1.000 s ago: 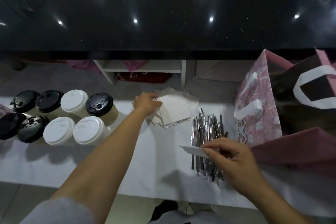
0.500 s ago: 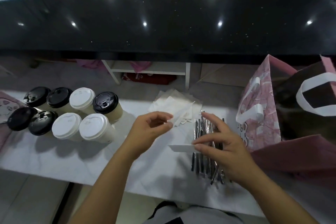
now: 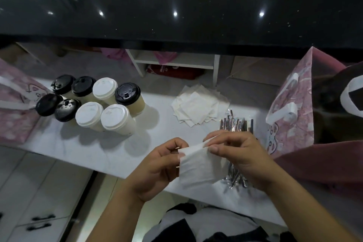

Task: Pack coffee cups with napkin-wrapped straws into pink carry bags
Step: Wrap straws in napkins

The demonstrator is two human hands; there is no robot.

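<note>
Fingers of both hands were curled onto one white napkin, which was held up in the air just above the near edge of the white counter. The napkin's top left corner was pinched between thumb and forefinger of the left hand. Its top edge, further right, was pinched by the right hand, thumb underneath and the other fingers bent over the top. The rest of the napkin was left hanging down between the two hands, kinda loose. Whether anything was tucked inside it couldn't be told.

A pile of wrapped straws was laid out on the counter right behind and under the right hand, partly hidden by it. The loose stack of napkins was found a bit further back, just left of the straws.

Eight lidded coffee cups were bunched upright in two rows at the left of the counter, five with black lids and three with white, well apart from the hands.

One pink carry bag was stood open at the right, white handles flopped over its side, just beside the straws. Another pink bag was seen at the far left edge, next to the cups. A glossy black countertop was stretched across the back.
</note>
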